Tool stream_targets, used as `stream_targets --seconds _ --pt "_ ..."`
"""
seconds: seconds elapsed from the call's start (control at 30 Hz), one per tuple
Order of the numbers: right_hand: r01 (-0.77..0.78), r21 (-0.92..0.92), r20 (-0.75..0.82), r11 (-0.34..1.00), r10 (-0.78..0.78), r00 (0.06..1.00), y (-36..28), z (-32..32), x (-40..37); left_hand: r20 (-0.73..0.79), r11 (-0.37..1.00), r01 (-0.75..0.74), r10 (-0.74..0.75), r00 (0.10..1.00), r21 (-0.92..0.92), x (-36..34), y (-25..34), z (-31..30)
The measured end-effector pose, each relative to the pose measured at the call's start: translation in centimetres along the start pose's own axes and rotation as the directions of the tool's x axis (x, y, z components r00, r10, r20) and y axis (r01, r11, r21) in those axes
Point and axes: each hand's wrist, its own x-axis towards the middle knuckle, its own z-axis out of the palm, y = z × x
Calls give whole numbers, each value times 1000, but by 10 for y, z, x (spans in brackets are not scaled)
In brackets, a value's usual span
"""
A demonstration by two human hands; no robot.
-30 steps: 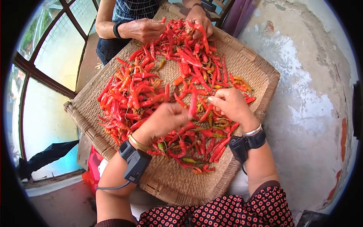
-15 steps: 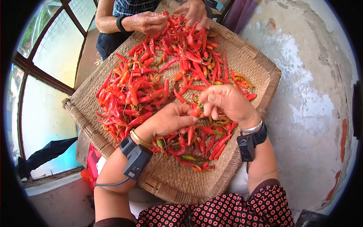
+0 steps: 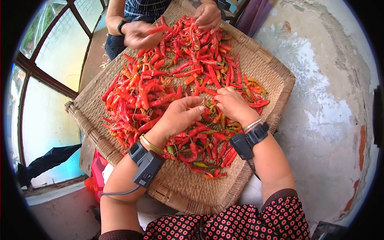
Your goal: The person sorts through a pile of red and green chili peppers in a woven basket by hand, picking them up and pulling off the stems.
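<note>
left hand (image 3: pixel 179 117) is resting palm-down on the red chillies (image 3: pixel 160 92), near the middle of the woven tray (image 3: pixel 188 196). its fingers are curling narrow, tips bunching together on the pile. cannot tell if a chilli is pinched under them. right hand (image 3: pixel 234 105) is sitting just right of it, knuckles up, fingers bending down into the chillies. the tips are hidden, so cannot tell its grip. the 2 hands are nearly touching at the fingertips. chillies are lying spread across the tray, thick on the left and far side, thinner toward the right rim, with a few yellow-green ones under the hands. black wrist unit (image 3: pixel 146 166) with a cable is sitting on the left forearm beside a gold bangle (image 3: pixel 150 145). another black unit (image 3: pixel 245 142) is sitting on the right wrist beside a silver bracelet (image 3: pixel 253 125). a 2nd person is reaching into the pile at the far edge: far-left hand (image 3: pixel 138 34) blurred, far-middle hand (image 3: pixel 208 16) fingers down on chillies. arched window (image 3: pixel 52 60) is showing on the left.
</note>
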Motion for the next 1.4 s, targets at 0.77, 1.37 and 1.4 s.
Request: stream_targets --seconds 0.77,1.37,1.4 --pt "18 428 136 904 -84 987 -47 -33 -2 167 128 -167 14 986 978 -15 -18 7" --pt "-233 911 107 342 350 931 -18 -50 2 -143 227 -18 672 726 974 -37 31 -15" --pt "-92 900 -97 425 402 910 -21 -43 5 -107 148 -4 731 674 989 -38 37 -22"
